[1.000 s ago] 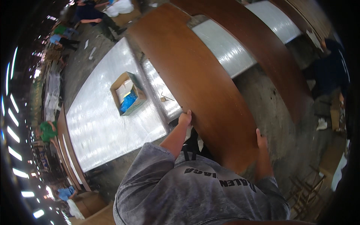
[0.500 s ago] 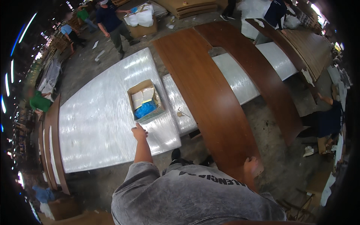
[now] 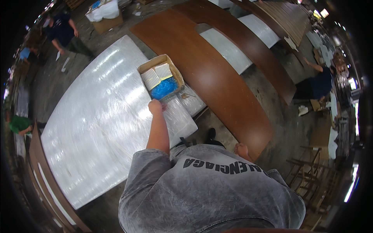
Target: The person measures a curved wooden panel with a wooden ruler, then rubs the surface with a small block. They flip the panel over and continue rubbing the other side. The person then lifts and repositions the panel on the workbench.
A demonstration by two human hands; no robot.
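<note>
Cardboard, plain brown and open at the top, makes up the small box [image 3: 161, 75] I'm watching from the head view. It sits on the near right part of a big plastic-wrapped white panel [image 3: 97, 128], close to that panel's right edge. Inside the box I see two pale, ruled-looking flat packs [image 3: 156, 75] toward the far side and a bright blue crumpled bag or sheet [image 3: 164, 88] filling the near corner. One side flap stands up a little; the walls look slightly worn.

My left hand [image 3: 155, 106] reaches forward over the wrapped panel and ends just short of the box's near wall, right beside the blue stuff. Its fingers look curled under, but I can't tell whether they grip anything. My right hand [image 3: 242, 150] is low by my side at the near end of a long curved brown wooden tabletop [image 3: 210, 73], fingers loosely bent, and I can't tell if it touches the edge or holds anything.

Beyond lie more brown curved boards and wrapped white pieces on the concrete floor [image 3: 272, 101]. A person in dark clothes [image 3: 64, 33] stands at far left, another [image 3: 316, 83] bends at far right.
</note>
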